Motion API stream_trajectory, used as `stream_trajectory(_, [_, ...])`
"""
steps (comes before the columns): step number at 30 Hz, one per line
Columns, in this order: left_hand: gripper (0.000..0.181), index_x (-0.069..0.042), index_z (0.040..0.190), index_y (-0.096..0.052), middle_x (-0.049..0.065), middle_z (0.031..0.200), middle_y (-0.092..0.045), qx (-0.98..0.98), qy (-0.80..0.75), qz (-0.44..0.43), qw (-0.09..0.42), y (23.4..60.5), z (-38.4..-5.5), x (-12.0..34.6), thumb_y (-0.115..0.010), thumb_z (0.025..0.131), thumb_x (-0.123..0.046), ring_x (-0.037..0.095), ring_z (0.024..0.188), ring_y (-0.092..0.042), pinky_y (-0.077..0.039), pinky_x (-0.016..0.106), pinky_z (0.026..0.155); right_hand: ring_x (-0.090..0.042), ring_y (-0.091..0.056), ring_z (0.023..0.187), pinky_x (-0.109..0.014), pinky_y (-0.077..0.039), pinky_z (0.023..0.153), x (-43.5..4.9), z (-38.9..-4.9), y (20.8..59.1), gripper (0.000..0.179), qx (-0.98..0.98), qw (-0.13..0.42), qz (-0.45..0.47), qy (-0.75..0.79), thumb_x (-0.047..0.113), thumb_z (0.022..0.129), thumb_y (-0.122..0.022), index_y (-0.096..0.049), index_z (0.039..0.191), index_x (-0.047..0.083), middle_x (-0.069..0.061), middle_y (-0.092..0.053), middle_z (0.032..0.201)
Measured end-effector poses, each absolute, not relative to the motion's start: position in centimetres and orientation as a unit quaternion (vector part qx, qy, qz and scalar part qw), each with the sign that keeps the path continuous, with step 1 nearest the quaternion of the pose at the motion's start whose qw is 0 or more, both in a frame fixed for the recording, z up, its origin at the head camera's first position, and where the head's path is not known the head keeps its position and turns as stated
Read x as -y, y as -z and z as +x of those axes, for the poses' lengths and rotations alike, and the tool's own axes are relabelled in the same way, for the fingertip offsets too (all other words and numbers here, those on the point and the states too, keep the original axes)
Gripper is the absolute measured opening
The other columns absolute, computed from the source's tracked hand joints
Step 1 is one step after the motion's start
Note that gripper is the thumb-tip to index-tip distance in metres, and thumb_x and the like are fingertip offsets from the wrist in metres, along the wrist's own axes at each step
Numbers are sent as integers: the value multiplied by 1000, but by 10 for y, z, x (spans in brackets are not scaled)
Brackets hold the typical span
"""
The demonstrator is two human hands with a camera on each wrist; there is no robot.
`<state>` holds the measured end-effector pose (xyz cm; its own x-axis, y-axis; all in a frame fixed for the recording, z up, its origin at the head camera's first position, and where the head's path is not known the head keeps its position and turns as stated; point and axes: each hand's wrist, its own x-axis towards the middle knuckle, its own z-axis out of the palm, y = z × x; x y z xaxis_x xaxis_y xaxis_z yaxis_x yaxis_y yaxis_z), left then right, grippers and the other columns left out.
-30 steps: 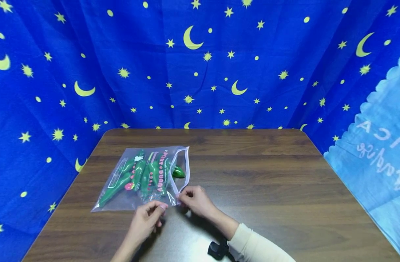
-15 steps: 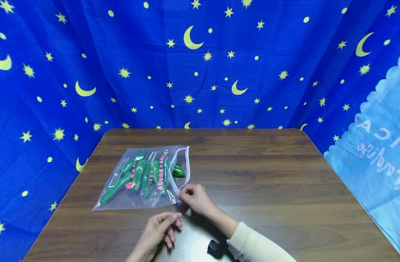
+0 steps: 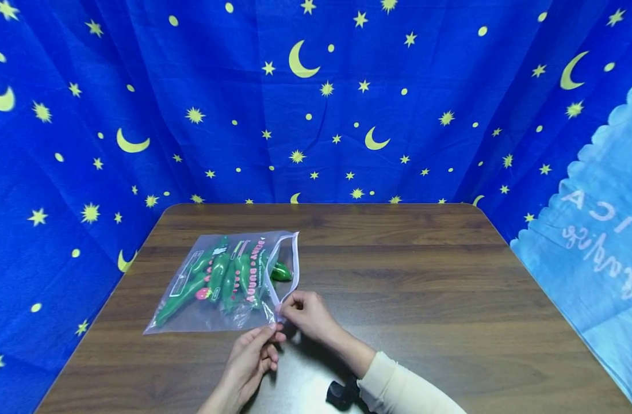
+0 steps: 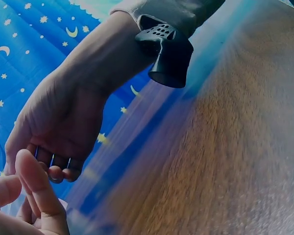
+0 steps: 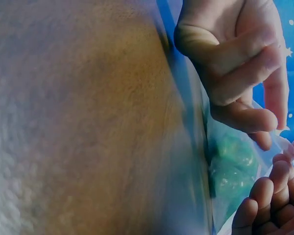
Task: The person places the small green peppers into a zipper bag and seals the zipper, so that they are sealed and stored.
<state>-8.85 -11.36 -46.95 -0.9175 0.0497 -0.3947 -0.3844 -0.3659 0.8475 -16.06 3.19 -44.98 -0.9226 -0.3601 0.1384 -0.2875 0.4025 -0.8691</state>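
A clear printed zip bag lies on the table with several long glossy green peppers inside. Its white-edged mouth faces right and gapes, with one pepper's end showing in the gap. My right hand pinches the near end of the mouth between thumb and index finger. Just to its left, my left hand has thumb and index finger together on the bag's near edge. The right wrist view shows the left hand at the film, close to the right fingers.
The wooden table extends right and behind the bag. A black wrist mount sits on the right forearm near the front. Blue star-and-moon cloth hangs behind, and a light blue cloth hangs at right.
The left hand first drew off the bag's near edge, rightward and toward me, then came back up to the edge beside the right hand. The right hand kept its pinch; the bag barely moved.
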Motion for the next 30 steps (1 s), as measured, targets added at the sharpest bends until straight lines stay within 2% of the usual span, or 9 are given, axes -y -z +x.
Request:
stream_trajectory(9, [10, -12, 88, -67, -7, 70, -66, -535, -819, -179, 99, 468, -91, 107, -60, 89, -20, 3, 47, -49, -43, 17, 43, 2, -46, 59, -15, -39, 57, -31, -160, 452, 14, -831, 39, -190, 522, 16, 81, -61, -68, 70, 10, 0, -63, 66])
stream_trajectory(21, [11, -16, 82, -67, -8, 66, -65, -526, -825, -206, 36, 463, -95, 96, -61, 90, -21, 3, 45, -49, -44, 18, 42, -1, -43, 55, -16, -36, 51, -24, -161, 452, 18, -819, 41, -155, 551, 19, 83, -65, -67, 71, 6, 9, -48, 58])
stream_trajectory(30, [19, -15, 72, -58, -9, 59, -57, -527, -818, -228, -19, 461, -98, 90, -56, 91, -13, 2, 41, -46, -39, 16, 38, 0, -43, 53, -14, -35, 48, -13, -157, 452, 20, -793, 40, -127, 595, 11, 81, -63, -63, 69, -5, 7, -50, 59])
